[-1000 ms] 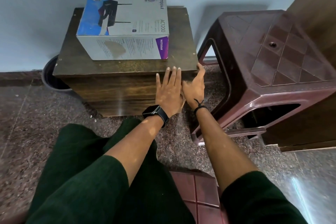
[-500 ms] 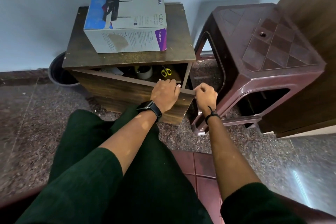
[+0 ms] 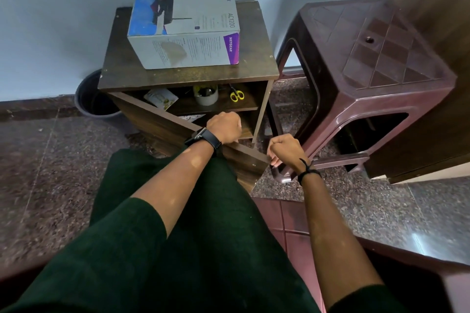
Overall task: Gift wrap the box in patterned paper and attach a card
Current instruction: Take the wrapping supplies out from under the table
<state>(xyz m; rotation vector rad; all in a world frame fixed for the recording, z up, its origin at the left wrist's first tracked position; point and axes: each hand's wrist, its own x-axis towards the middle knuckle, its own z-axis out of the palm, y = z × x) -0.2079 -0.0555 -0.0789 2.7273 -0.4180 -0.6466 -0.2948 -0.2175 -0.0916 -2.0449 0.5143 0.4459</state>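
Nearest the viewer, the right hand (image 3: 286, 148) has its fingers curled down round the free end of the cabinet door (image 3: 183, 132), while the left hand (image 3: 224, 126), a watch on its wrist, grips the door's top edge, knuckles up. The door stands partly swung out toward the person's knees.

The step in hand looks to be opening the cabinet to reach the wrapping supplies. To do it well, the door should probably be drawn out evenly with both hands, clear of the knees, until the shelves are fully exposed; a slow pull seems wise so that nothing above is shaken.

Just beyond the left hand, on the upper shelf (image 3: 218, 107), lie yellow-handled scissors (image 3: 237, 95), a tape roll (image 3: 206, 95) and, further left, a printed card or packet (image 3: 160, 98); which of the two I cannot tell. Something pale with a pattern shows on the lower shelf, mostly hidden by the door.

Farther still, above the hands, the box (image 3: 184, 28) to be wrapped rests unwrapped on the cabinet's top surface (image 3: 256, 63). A brown plastic stool (image 3: 376, 63) stands to the right of the right hand, and a dark bin (image 3: 92, 101) sits behind the cabinet on the left.
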